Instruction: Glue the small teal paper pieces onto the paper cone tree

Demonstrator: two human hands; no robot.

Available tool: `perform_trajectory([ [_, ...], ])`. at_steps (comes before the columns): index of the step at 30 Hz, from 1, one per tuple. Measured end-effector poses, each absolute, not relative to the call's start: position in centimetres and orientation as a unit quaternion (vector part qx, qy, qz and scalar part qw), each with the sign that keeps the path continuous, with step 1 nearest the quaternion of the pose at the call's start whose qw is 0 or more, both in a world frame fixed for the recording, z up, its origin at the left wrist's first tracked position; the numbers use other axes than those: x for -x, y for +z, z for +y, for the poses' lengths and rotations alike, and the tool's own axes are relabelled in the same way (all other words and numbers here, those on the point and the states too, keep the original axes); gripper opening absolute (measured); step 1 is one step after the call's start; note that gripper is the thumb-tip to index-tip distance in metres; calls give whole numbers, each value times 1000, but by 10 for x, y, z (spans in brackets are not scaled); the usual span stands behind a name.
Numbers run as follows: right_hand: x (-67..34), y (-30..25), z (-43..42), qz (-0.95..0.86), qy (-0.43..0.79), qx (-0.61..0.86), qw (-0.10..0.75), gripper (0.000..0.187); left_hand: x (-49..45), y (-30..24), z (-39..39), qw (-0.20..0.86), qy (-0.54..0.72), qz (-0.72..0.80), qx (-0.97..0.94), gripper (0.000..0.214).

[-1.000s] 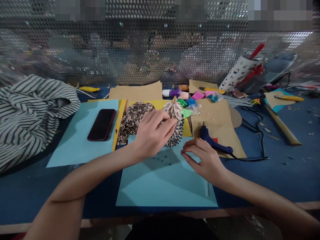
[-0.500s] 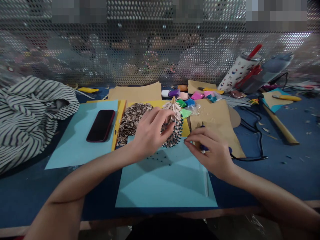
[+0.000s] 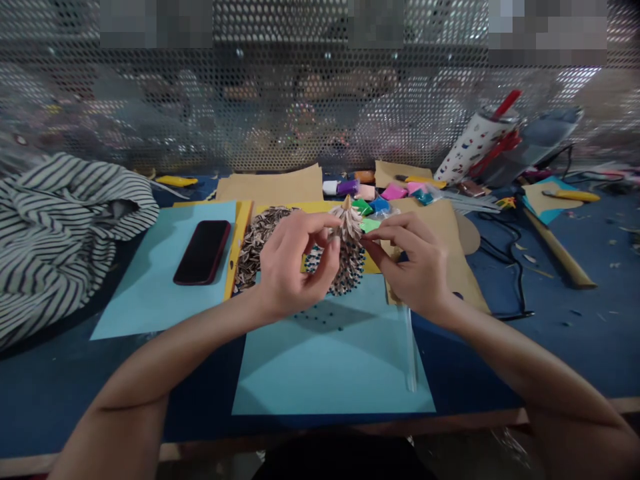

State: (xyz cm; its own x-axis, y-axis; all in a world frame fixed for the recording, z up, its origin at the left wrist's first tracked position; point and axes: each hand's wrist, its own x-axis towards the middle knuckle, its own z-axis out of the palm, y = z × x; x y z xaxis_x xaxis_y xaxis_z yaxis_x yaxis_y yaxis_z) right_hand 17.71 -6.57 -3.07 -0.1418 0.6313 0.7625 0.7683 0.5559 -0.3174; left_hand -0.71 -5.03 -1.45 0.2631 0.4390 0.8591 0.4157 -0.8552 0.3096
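**"Where were the hands?"**

"Together at an upright cone-shaped model [image 3: 347, 257], covered in pale pointed scales near the tip and rows of dark blue beads lower down. The left hand [image 3: 295, 267] was curled around its left side, with the fingers [image 3: 327, 250] pressed against it, so it looked clamped on."

"And the right hand [image 3: 413, 263]?"

"It came in from the other side, thumb and fingertips [image 3: 369, 241] pinched together beside the cone's upper part. I couldn't tell whether they held anything small."

"Where exactly was the cone?"

"Between the hands, tip up, at the top edge of a pale blue card sheet [image 3: 330, 367], with small dark beads [image 3: 323, 319] scattered on the card below it. I couldn't tell whether its base touched the card."

"What lay nearby?"

"To the left, a heap of striped sunflower seed shells [image 3: 260, 243] sat beside a yellow board [image 3: 239, 247]. Farther left lay a black smartphone [image 3: 202, 252]. Behind the cone were small packets of bright modelling clay [image 3: 380, 200], and a sheet of brown kraft paper [image 3: 425, 233] lay to the right."
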Motion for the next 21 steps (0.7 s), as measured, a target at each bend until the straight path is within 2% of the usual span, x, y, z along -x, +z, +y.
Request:
perform_trajectory([
  [21, -174, -35, -64, -758, -78, 449, 467, 7, 6, -10, -55, -11, 545, 234, -805, 15],
])
